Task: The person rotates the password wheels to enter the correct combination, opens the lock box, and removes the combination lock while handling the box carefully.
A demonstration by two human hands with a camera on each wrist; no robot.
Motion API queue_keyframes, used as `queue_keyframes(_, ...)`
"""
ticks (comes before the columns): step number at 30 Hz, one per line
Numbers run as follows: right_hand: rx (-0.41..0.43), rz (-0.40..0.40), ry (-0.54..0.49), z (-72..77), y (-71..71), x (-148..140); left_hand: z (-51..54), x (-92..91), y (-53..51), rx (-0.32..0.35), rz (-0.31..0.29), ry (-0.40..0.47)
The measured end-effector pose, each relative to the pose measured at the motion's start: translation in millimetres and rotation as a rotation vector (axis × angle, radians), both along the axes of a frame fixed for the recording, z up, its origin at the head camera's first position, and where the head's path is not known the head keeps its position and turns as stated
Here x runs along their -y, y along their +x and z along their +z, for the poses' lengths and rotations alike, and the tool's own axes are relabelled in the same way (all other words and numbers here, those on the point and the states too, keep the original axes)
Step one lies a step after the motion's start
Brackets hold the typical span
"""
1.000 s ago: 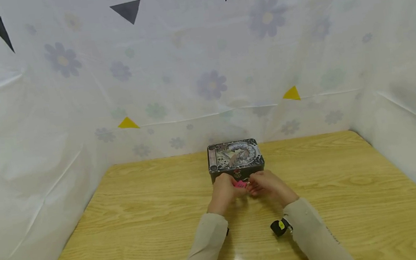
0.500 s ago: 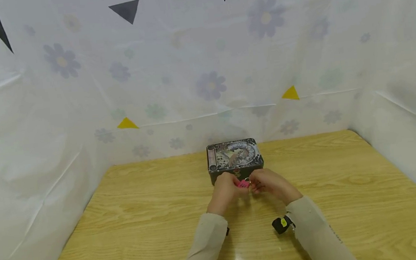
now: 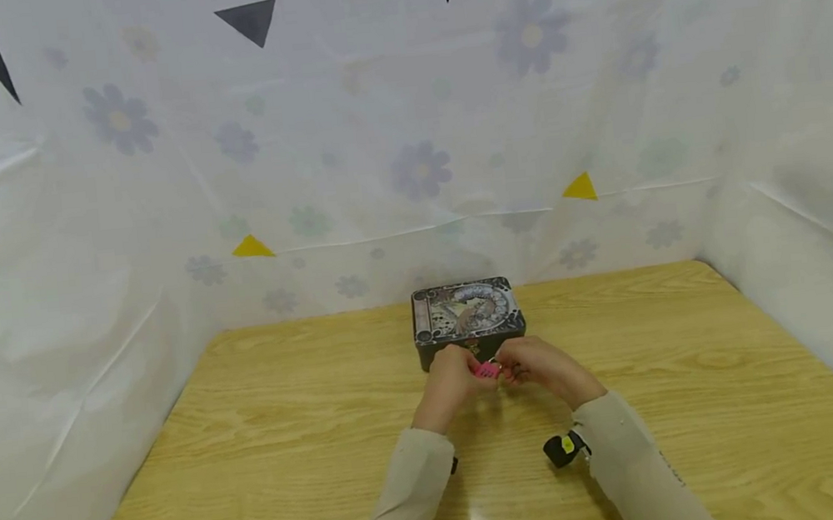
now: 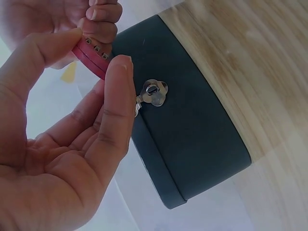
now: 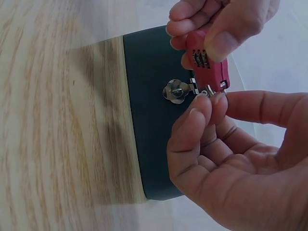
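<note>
A pink combination padlock (image 5: 211, 72) with small number dials is held between the two hands, just in front of the tin box (image 3: 466, 309). My left hand (image 3: 449, 384) grips the lock body, its thumb beside the dials in the right wrist view. My right hand (image 3: 543, 365) pinches the lock's shackle end with its fingertips, which partly cover the shackle (image 5: 211, 90). On the box's dark front sits a metal clasp plate (image 4: 155, 92) with a loop. The lock appears apart from that loop. The box lid is down, its top printed with an ornate picture.
The box stands near the back edge of a wood-grain table (image 3: 313, 437). White flowered sheeting (image 3: 344, 133) rises behind and at both sides, with yellow and dark triangles on it. A black strap device (image 3: 564, 449) hangs at the right wrist.
My right hand and forearm have shifted slightly to the right and the padlock has tilted a little. Both hands keep their hold; over the last half second they hardly move.
</note>
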State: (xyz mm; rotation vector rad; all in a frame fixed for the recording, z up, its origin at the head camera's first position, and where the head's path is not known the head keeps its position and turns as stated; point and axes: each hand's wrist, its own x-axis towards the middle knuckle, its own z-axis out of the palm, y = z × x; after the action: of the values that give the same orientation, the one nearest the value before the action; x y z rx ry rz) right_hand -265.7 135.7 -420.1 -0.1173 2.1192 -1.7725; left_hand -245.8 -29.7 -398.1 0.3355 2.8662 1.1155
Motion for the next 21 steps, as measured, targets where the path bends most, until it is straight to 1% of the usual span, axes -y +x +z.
queue_keyframes(2, -0.003, 0.018, -0.005, -0.2, -0.3, -0.4, 0.2, 0.5, -0.2, -0.010, -0.003, -0.013)
queue_keyframes(5, -0.007, 0.032, -0.014, -0.7, -1.0, -1.5, 0.3, 0.6, -0.1, -0.003, 0.000, -0.011)
queue_keyframes(8, -0.019, 0.035, -0.025, -1.5, -1.1, -3.1, -0.5, -0.4, -0.3, 0.032, 0.006, 0.016)
queue_keyframes(10, -0.026, 0.033, -0.032, -2.4, -0.8, -3.8, -1.6, -1.1, -0.9, 0.043, 0.008, 0.021)
queue_keyframes(13, -0.045, 0.042, -0.035, -3.5, 0.4, -4.6, -3.1, -1.9, -1.7, 0.016, -0.004, 0.008)
queue_keyframes(16, -0.063, 0.050, -0.029, -3.3, 1.3, -4.4, -5.1, -1.9, -2.4, -0.039, -0.026, -0.001)
queue_keyframes(17, -0.067, 0.053, -0.023, -3.0, 1.4, -4.4, -5.9, -1.8, -2.5, -0.047, -0.031, 0.001)
queue_keyframes(19, -0.066, 0.047, -0.016, -2.5, 1.0, -3.9, -7.1, -1.8, -3.3, -0.044, -0.028, 0.018)
queue_keyframes(21, -0.066, 0.050, -0.004, -2.0, 0.8, -4.1, -8.2, -1.8, -3.9, -0.041, -0.013, 0.025)
